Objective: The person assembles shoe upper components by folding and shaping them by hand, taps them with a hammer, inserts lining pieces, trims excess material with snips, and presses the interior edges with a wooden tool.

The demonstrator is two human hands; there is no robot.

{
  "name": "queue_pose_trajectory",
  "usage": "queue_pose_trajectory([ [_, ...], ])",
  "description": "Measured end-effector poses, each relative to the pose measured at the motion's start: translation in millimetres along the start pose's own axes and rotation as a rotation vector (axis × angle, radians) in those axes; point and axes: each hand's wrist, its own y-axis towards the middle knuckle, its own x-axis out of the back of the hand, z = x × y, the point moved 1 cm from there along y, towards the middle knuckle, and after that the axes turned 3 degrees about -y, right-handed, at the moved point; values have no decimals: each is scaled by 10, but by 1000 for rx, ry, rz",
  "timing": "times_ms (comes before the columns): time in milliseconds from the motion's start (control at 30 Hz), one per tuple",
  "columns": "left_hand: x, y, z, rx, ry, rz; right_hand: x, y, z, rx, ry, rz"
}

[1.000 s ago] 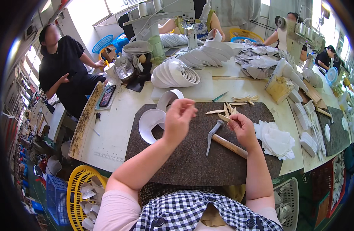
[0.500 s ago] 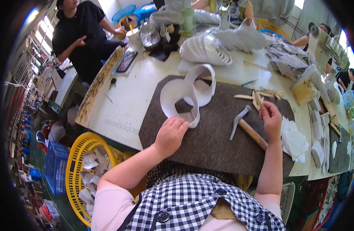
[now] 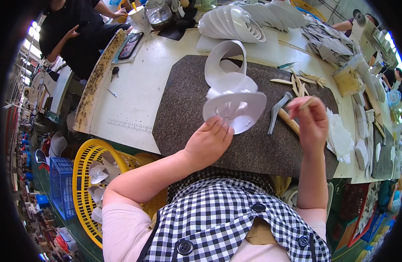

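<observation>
My left hand (image 3: pixel 209 144) is closed on the near edge of a white looped piece (image 3: pixel 256 106), probably a shoe upper, tilted up over a dark speckled mat (image 3: pixel 179 94). A similar white looped piece (image 3: pixel 213 65) stands on the mat just behind it. My right hand (image 3: pixel 313 124) is raised at the right of the mat, its fingertips pinching a thin pale strip (image 3: pixel 306 103). Below and left of that hand lies a hammer (image 3: pixel 289 122) with a wooden handle, partly hidden by it. Several loose pale strips (image 3: pixel 297 87) lie beyond the hand.
Stacked white curved pieces (image 3: pixel 222 24) stand at the back. White sheets (image 3: pixel 340 137) lie at the right; a phone (image 3: pixel 131 46) and keys (image 3: pixel 115 71) at the left. A yellow basket (image 3: pixel 81 174) holding white scraps stands below the table's left edge. A person (image 3: pixel 72 32) is at the far left.
My left hand has lifted and tilted the nearer white piece, moving right. My right hand has come back from the strips with one strip. The view has shifted slightly.
</observation>
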Motion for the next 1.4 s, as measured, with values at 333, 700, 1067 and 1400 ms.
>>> queue_pose_trajectory([
  [333, -10, 54, -115, -25, 152, 128, -868, -73, -516, -113, -1067, 354],
  [700, 8, 1, -18, 9, -46, 20, -798, -15, 143, -304, -596, 318],
  [1067, 10, -8, -66, 36, -30, 15, -981, -103, -526, -151, -1097, 222],
  [1400, 46, 27, -43, -36, 71, 53, -960, -52, -594, -175, -1139, 245],
])
